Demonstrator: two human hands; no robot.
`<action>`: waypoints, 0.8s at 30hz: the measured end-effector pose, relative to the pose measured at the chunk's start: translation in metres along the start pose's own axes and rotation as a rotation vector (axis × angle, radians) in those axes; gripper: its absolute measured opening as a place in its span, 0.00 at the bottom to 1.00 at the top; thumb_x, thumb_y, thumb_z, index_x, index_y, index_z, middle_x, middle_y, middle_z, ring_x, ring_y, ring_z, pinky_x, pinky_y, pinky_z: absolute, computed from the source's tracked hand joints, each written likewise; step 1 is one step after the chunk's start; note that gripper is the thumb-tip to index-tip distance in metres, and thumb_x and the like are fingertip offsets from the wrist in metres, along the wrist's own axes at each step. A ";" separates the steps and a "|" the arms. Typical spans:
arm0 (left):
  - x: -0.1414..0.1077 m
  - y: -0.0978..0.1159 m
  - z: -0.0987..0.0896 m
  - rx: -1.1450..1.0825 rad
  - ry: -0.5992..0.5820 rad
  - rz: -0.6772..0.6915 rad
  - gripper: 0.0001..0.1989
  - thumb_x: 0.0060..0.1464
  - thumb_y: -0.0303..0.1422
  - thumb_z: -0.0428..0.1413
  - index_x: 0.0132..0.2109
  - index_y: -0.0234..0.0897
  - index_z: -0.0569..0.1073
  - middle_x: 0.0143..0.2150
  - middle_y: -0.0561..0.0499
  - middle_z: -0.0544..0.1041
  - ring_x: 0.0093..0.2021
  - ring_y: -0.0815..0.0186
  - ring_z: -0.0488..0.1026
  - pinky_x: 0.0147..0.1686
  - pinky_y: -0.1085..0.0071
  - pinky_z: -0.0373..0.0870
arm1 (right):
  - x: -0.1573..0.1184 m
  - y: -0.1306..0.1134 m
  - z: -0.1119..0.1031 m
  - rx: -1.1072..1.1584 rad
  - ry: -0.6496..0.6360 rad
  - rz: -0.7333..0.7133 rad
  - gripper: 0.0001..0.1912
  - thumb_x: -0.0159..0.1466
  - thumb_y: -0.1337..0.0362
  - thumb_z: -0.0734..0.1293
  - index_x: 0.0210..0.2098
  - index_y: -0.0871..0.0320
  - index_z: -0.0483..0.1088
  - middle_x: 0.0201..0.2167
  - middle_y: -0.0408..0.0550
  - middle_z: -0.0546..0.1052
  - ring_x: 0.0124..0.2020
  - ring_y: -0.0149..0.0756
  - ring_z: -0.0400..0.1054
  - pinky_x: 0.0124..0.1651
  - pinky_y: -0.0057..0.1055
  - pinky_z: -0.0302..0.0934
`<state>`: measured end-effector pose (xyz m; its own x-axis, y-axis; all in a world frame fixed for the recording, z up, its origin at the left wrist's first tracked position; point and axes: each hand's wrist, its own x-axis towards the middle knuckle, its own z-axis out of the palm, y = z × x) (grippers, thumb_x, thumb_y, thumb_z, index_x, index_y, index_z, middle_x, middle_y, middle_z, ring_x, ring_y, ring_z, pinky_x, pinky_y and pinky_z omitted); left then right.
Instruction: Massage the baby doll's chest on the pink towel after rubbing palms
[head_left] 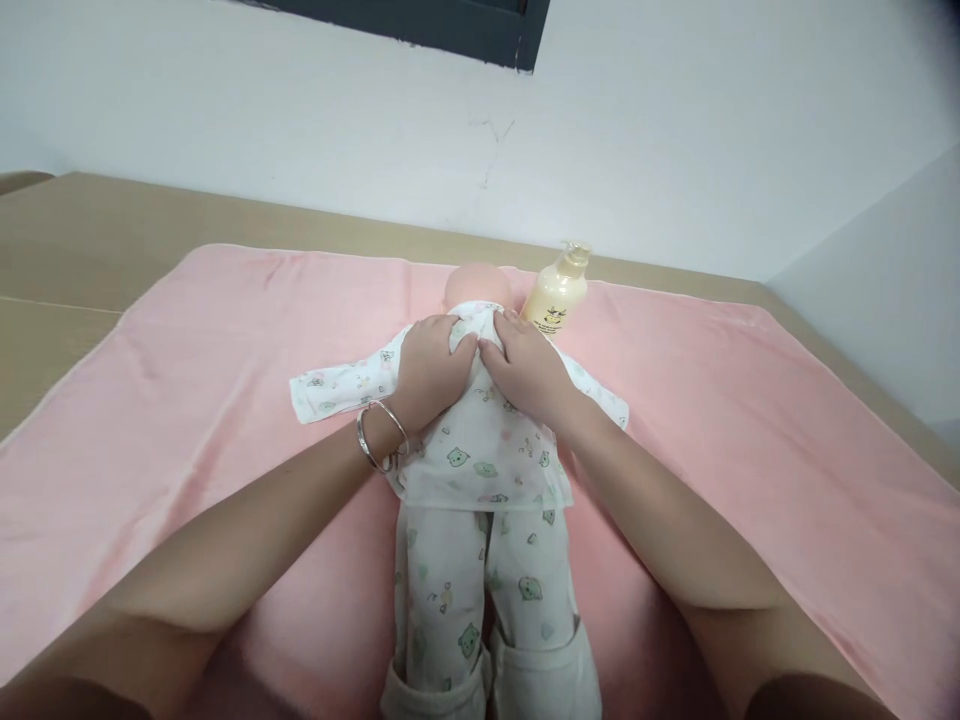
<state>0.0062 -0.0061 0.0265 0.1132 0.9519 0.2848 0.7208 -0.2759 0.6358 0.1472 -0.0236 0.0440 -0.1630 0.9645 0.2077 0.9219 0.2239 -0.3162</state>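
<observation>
A doll with a bald head (478, 286) lies on a pink blanket, its head toward the wall. It wears a white printed top (487, 455) and matching trousers (450, 590) with wide cuffs. Flat on the upper left of the top rests my left hand (433, 368), with silver bangles at the wrist. My right hand (529, 368) lies on the upper right of it, thumb close to the left thumb. Both hands have their thumbs apart from the fingers and hold nothing. The sleeves stretch out to both sides.
A pump bottle (559, 292) of pale yellow stands right of the doll's head. The pink blanket (225, 400) covers much of the brown table (127, 225). A white wall (337, 130) with a dark frame (480, 30) rises behind.
</observation>
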 end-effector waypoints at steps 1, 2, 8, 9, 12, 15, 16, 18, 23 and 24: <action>0.000 0.000 0.000 -0.009 0.000 -0.009 0.20 0.60 0.35 0.47 0.52 0.32 0.75 0.56 0.41 0.77 0.58 0.54 0.71 0.63 0.57 0.66 | -0.001 0.000 0.001 -0.014 0.005 -0.003 0.32 0.72 0.59 0.52 0.68 0.77 0.57 0.68 0.67 0.62 0.71 0.55 0.53 0.72 0.51 0.50; 0.000 0.000 -0.001 -0.014 -0.003 -0.014 0.20 0.60 0.35 0.47 0.54 0.31 0.74 0.57 0.40 0.76 0.59 0.54 0.70 0.64 0.57 0.65 | -0.003 -0.002 0.002 -0.030 0.008 -0.007 0.32 0.72 0.59 0.51 0.68 0.78 0.57 0.68 0.68 0.63 0.71 0.55 0.54 0.72 0.51 0.50; 0.003 -0.001 -0.003 0.005 -0.020 -0.002 0.18 0.60 0.34 0.46 0.50 0.32 0.76 0.53 0.40 0.77 0.56 0.55 0.71 0.60 0.57 0.68 | -0.020 -0.014 0.004 -0.107 0.074 -0.033 0.31 0.72 0.61 0.50 0.65 0.77 0.60 0.64 0.70 0.67 0.68 0.57 0.58 0.70 0.52 0.53; 0.004 -0.001 -0.003 0.013 -0.022 0.008 0.18 0.60 0.34 0.46 0.50 0.32 0.76 0.52 0.40 0.77 0.55 0.55 0.71 0.59 0.57 0.68 | -0.020 -0.013 0.003 -0.102 0.076 -0.037 0.30 0.72 0.61 0.50 0.65 0.77 0.60 0.64 0.69 0.68 0.68 0.57 0.58 0.70 0.51 0.53; 0.001 -0.001 -0.003 0.071 -0.030 0.041 0.17 0.62 0.34 0.45 0.48 0.31 0.75 0.49 0.40 0.78 0.53 0.55 0.72 0.57 0.57 0.69 | -0.013 -0.007 0.000 -0.037 0.010 -0.023 0.30 0.72 0.60 0.52 0.66 0.75 0.60 0.67 0.67 0.65 0.70 0.55 0.55 0.71 0.50 0.51; -0.007 0.004 -0.004 0.209 -0.038 0.135 0.18 0.64 0.33 0.42 0.48 0.30 0.74 0.47 0.38 0.77 0.51 0.54 0.72 0.55 0.56 0.69 | 0.000 0.003 -0.004 0.058 -0.071 0.038 0.29 0.72 0.56 0.52 0.63 0.72 0.63 0.68 0.67 0.63 0.72 0.56 0.52 0.71 0.51 0.50; -0.009 0.006 -0.005 0.262 -0.038 0.182 0.18 0.64 0.33 0.41 0.48 0.30 0.73 0.48 0.38 0.77 0.51 0.53 0.72 0.55 0.56 0.68 | 0.003 0.006 -0.004 0.074 -0.084 0.057 0.29 0.72 0.55 0.52 0.61 0.71 0.64 0.68 0.68 0.63 0.72 0.57 0.52 0.71 0.52 0.50; -0.012 0.008 -0.007 0.350 -0.045 0.266 0.19 0.65 0.31 0.39 0.48 0.29 0.72 0.48 0.38 0.76 0.50 0.53 0.72 0.53 0.56 0.68 | 0.004 0.005 -0.005 0.071 -0.084 0.074 0.28 0.72 0.56 0.51 0.59 0.72 0.65 0.67 0.71 0.63 0.71 0.58 0.52 0.71 0.52 0.49; 0.002 0.000 -0.013 0.369 -0.129 0.301 0.14 0.64 0.31 0.41 0.38 0.34 0.70 0.37 0.42 0.76 0.40 0.58 0.73 0.42 0.62 0.68 | -0.014 -0.015 -0.014 0.028 -0.097 0.047 0.22 0.71 0.60 0.50 0.53 0.67 0.66 0.60 0.69 0.70 0.65 0.57 0.60 0.65 0.51 0.56; 0.005 -0.002 -0.014 0.357 -0.145 0.260 0.14 0.65 0.33 0.42 0.37 0.34 0.70 0.36 0.43 0.76 0.37 0.60 0.72 0.39 0.63 0.68 | -0.018 -0.018 -0.018 0.025 -0.104 0.034 0.20 0.70 0.61 0.51 0.51 0.65 0.66 0.58 0.68 0.71 0.64 0.56 0.61 0.63 0.51 0.58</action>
<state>-0.0046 -0.0025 0.0369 0.3972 0.8731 0.2828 0.8434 -0.4688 0.2626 0.1397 -0.0471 0.0625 -0.1682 0.9807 0.0997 0.9189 0.1926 -0.3443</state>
